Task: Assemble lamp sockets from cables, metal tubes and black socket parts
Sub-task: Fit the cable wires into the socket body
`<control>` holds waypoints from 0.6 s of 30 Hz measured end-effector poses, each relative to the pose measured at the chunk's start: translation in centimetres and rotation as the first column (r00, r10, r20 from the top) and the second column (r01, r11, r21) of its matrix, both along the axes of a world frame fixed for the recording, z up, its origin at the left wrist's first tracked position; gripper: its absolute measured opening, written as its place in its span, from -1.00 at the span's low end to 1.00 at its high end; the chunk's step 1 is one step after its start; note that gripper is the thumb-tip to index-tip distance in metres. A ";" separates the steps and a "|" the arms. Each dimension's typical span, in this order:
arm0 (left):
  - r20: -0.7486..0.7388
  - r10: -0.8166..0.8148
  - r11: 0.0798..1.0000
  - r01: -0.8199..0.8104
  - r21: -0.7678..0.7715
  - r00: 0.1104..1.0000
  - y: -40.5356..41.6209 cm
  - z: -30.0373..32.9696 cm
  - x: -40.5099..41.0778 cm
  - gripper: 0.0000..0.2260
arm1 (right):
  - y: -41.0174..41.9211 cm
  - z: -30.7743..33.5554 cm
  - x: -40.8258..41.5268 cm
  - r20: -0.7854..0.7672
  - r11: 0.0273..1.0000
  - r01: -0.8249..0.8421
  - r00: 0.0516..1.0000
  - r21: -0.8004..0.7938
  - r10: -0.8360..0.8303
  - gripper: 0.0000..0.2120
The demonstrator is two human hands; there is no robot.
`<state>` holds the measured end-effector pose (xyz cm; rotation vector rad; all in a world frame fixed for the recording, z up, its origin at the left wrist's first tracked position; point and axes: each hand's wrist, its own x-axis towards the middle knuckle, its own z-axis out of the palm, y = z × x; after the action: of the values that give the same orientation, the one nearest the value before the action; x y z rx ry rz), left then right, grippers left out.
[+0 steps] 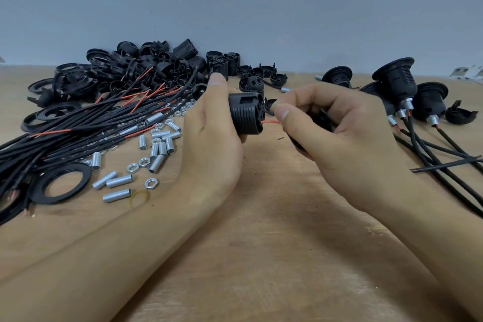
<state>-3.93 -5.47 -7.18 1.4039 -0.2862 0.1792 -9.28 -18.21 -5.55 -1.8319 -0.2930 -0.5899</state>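
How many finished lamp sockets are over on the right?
4 finished sockets show: one far back by the wall, a tall one, one low and partly hidden on its left, one rightmost. Another may be hidden among them.

We are extending both bare forearms forward over the bench. Our left hand [211, 133] is curling its fingers and thumb in a grip, thumb pointing up. Our right hand [337, 125] is pinching thumb against index fingertip, remaining fingers curled.
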 end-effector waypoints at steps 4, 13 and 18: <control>0.028 0.007 1.000 -0.007 0.004 1.000 0.0 0.1 -0.1 -0.53 | 0.1 -0.1 -0.1 0.013 1.000 0.009 1.000 0.022 -0.009 -0.83; 0.068 -0.053 0.998 0.056 -0.042 0.996 0.2 0.3 0.1 -0.47 | -0.1 -0.1 0.0 0.005 1.000 0.000 1.000 0.014 -0.001 -0.84; 0.095 -0.055 0.998 0.055 -0.002 0.994 0.3 0.2 0.1 -0.57 | -0.3 0.2 0.0 0.003 0.999 -0.017 1.000 0.047 0.017 -0.84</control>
<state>-3.81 -5.15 -6.98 1.3837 -0.4020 0.2013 -9.32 -18.54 -5.39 -1.7817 -0.2940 -0.5832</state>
